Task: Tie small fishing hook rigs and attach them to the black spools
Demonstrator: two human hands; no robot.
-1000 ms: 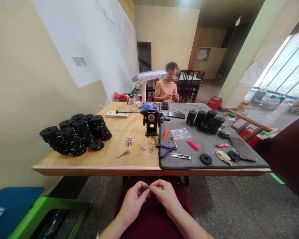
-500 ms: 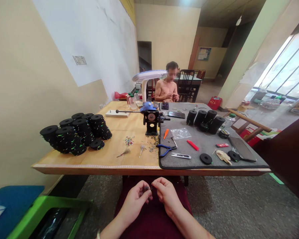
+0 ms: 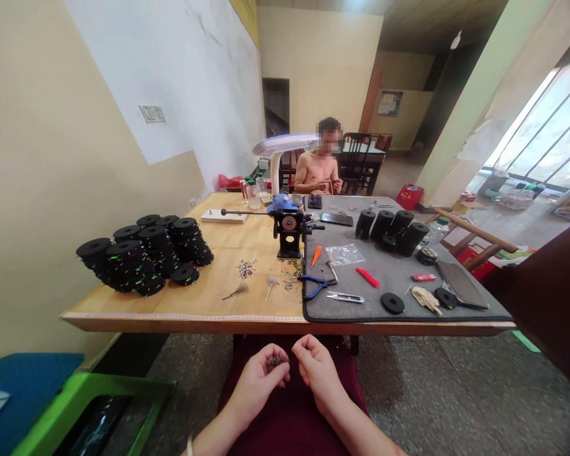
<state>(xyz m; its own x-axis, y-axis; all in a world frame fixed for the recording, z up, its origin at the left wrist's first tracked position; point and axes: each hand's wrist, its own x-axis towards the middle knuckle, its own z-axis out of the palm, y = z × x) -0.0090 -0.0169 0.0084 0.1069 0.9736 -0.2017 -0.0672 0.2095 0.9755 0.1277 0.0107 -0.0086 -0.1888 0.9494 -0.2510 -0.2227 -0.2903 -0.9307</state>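
Both my hands are held over my lap, just below the front edge of the wooden table (image 3: 171, 313). My left hand (image 3: 260, 379) is curled, its fingertips pinching a tiny dark piece (image 3: 276, 361) that I cannot name. A few centimetres to its right, my right hand (image 3: 317, 368) has its thumb and forefinger pinched together; what is between them is too small to see. The hands do not touch.
Stacks of black spools (image 3: 145, 253) stand on the table's left; a hand-crank winder (image 3: 288, 229) and desk lamp (image 3: 282, 145) stand mid-table. A grey mat (image 3: 399, 278) holds blue pliers (image 3: 316, 283), snips (image 3: 345, 297), black spools and a phone. Another person sits at the far end.
My hands have drawn slightly apart and risen a little; a second ago the fingertips met around the small piece, now a gap shows between them.
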